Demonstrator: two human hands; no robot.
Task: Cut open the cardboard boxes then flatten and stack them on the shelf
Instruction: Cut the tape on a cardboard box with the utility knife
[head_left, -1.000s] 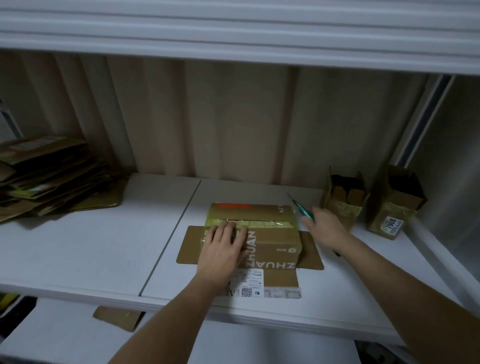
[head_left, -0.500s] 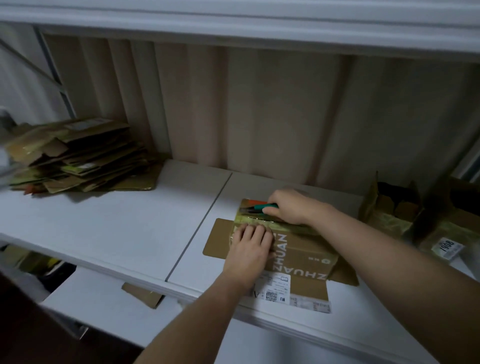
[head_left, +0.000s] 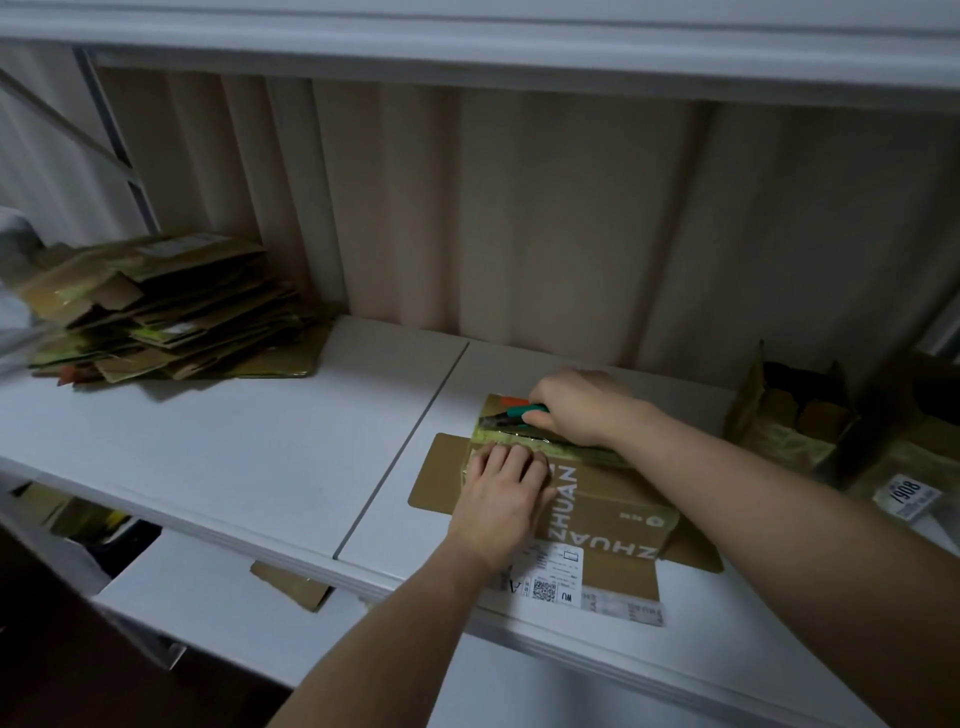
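- My right hand (head_left: 582, 408) is closed around the green handle of the cutter (head_left: 511, 415); its blade end points away from my palm and lies on the shiny tape strip (head_left: 519, 439) that runs along the top of the box.
- Just on the near side of this grip, my left hand (head_left: 506, 493) lies flat on the cardboard box (head_left: 608, 499), fingers straight and together, and it presses the box down (it holds nothing, it only pushes).
- The box sits under both hands on the white shelf (head_left: 234, 457). Its side flaps are already spread out flat to the left and right of my grip, and one flap with a shipping label (head_left: 550, 577) reaches toward me, up to the shelf edge.
- I judge that this box is about half done: the flaps are open, but the taped seam under the blade looks not yet cut, so the body cannot fold flat.
- Far to the left of my grip there is the stack of flattened boxes (head_left: 166, 317), quite high, so much work is finished.
- To the right of my grip, two open boxes (head_left: 795, 426) stand upright and are not flattened; one has a label reading 1908 (head_left: 906, 496).
- What is left, as I see it: cut this seam, flatten, carry it to the stack, then the two others.
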